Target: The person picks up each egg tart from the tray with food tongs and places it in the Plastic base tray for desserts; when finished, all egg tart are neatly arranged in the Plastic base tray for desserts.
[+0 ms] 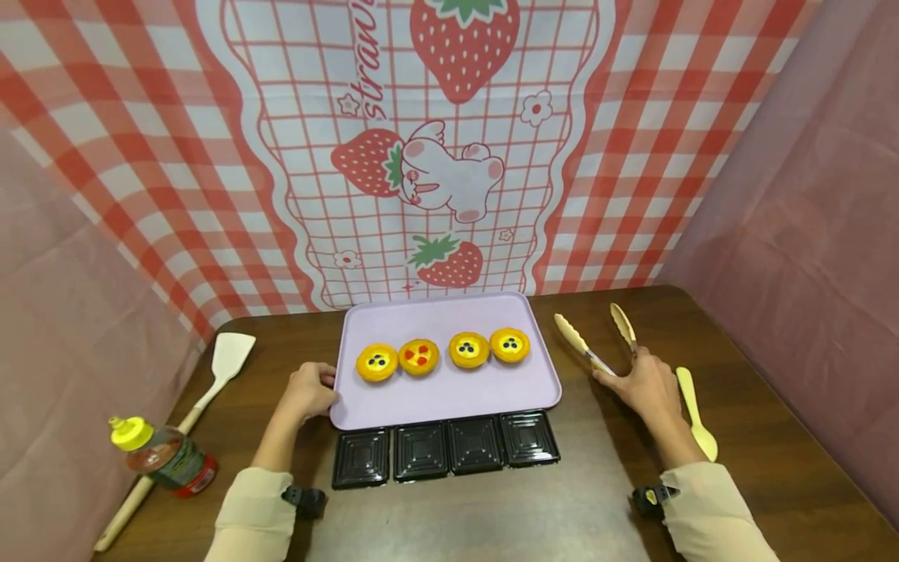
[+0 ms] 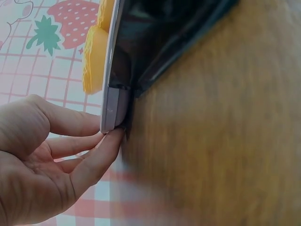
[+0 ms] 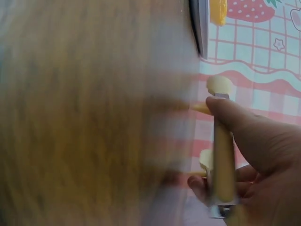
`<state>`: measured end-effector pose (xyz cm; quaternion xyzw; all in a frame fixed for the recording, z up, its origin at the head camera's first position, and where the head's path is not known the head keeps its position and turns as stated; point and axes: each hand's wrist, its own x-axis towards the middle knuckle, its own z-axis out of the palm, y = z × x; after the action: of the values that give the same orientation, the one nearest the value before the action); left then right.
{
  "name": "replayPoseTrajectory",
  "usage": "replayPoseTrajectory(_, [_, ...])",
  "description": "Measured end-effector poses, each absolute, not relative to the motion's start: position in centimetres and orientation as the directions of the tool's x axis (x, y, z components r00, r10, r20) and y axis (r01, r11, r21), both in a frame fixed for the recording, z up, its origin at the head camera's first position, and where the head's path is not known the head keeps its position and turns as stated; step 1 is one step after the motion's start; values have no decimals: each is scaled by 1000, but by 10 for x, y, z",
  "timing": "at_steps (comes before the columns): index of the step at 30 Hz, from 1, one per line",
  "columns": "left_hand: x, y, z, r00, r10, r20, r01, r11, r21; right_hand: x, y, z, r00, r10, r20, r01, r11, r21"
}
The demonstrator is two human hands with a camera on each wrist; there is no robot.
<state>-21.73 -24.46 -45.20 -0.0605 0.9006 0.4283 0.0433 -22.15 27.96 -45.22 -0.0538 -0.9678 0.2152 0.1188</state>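
My left hand (image 1: 310,390) pinches the left edge of a lilac tray (image 1: 435,402); in the left wrist view the thumb lies on the rim and fingers reach under it. On the tray sit toy tarts in a row: three with dark blue berries, such as the rightmost tart (image 1: 509,346), and one tart with red pieces (image 1: 418,357). To the tray's right, my right hand (image 1: 649,386) holds tongs (image 1: 576,336) by their arms. Their cream tips are spread apart with nothing between them, pointing to the back of the table. The right wrist view shows the tongs (image 3: 224,160) between thumb and fingers.
Several square black plastic trays (image 1: 361,459) line the tray's front edge. A yellow spoon (image 1: 695,414) lies right of my right hand. At the left are a yellow-capped sauce bottle (image 1: 168,460) and a white spatula (image 1: 230,359). A strawberry-print curtain (image 1: 449,179) hangs behind the table.
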Motion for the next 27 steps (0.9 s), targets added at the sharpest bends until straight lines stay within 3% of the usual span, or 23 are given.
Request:
replayPoseTrajectory(8, [-218,-245,-453,-986,-71,-149,-161,606,779,-219,286,-437,-941,111,320,-31,913,-407])
replayPoseTrajectory(27, [-220,-245,-454,-985,-77,-156,-170,615,770,-215,262,-395,-957,-140,256,-236,887,-396])
